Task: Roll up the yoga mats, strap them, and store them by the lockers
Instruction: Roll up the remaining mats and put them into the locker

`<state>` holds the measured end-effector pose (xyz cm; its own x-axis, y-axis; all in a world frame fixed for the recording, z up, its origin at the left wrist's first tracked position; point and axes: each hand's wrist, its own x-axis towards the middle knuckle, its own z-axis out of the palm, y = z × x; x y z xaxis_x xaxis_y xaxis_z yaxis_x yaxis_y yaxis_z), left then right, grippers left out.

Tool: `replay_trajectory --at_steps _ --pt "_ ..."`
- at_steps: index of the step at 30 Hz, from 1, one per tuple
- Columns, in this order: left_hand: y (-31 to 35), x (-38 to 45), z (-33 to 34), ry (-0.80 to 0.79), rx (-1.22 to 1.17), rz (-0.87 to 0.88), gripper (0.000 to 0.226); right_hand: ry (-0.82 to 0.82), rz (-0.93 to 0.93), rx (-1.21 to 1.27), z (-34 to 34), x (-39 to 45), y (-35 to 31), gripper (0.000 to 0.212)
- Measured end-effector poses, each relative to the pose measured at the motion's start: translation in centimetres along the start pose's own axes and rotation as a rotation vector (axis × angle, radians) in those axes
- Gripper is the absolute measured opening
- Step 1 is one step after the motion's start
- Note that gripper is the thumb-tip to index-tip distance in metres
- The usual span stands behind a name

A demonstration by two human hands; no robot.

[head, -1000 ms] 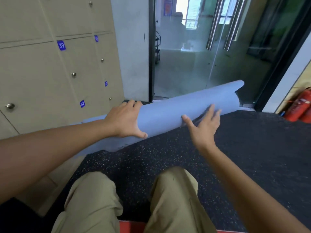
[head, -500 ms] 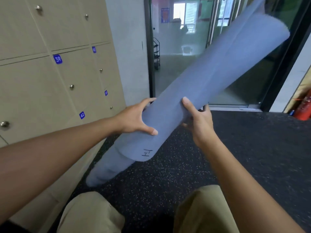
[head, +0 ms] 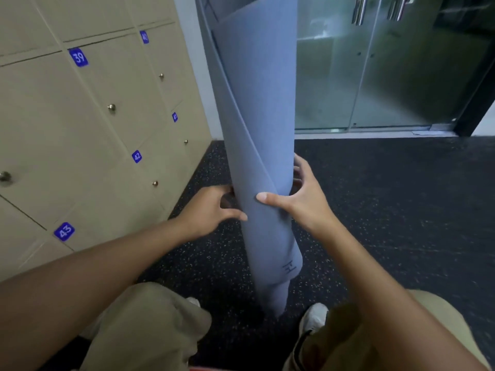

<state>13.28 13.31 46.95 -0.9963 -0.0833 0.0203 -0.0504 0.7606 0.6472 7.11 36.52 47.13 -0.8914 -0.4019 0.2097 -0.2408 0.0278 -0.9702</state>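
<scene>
Rolled blue foam yoga mat (head: 257, 156) stands upright, long axis vertical, bottom end on black speckled floor (head: 388, 210) right of beige numbered lockers (head: 80, 129). Left hand (head: 207, 210) and right hand (head: 300, 202) both grasp it mid-roll; glass doors (head: 375, 70) behind.

Locker numbers and a mark on the mat

Small blue square tags on the beige locker doors (head: 88, 124) read 39 (head: 78, 57), 40 (head: 144, 37), 42 (head: 137, 156) and 43 (head: 64, 231); another is too blurred to read. The rolled blue-grey yoga mat (head: 257, 116) bears a small dark mark (head: 289, 267) near its lower end, illegible.
</scene>
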Motion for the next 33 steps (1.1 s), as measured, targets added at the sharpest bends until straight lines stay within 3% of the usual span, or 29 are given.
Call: replay_trajectory --at_steps 5,9,16,24,28,30,33 --pt "-1.6 -0.5 2.2 -0.009 0.065 0.004 0.057 -0.129 0.075 -0.045 0.2 0.7 3.2 0.114" --pt "-2.5 -0.4 2.8 -0.027 0.084 -0.023 0.037 -0.237 0.091 -0.082 0.2 1.5 5.3 0.115" --pt "-1.2 -2.0 2.2 0.109 -0.015 0.028 0.025 -0.252 0.159 -0.003 1.2 0.8 9.5 0.115" --pt "5.3 0.3 -6.1 0.376 -0.239 0.187 0.089 -0.292 0.174 0.024 2.4 2.3 9.9 0.116" --pt "8.5 2.8 -10.8 0.403 -0.028 0.312 0.135 -0.293 0.197 0.041 1.6 2.2 10.1 0.111" --pt "9.6 3.7 -12.6 0.385 0.085 0.37 0.136 -0.315 0.209 0.038 1.5 2.2 10.0 0.111" --pt "10.8 4.9 -14.2 0.317 0.232 0.465 0.119 -0.317 0.216 0.043 1.4 2.3 9.8 0.111"
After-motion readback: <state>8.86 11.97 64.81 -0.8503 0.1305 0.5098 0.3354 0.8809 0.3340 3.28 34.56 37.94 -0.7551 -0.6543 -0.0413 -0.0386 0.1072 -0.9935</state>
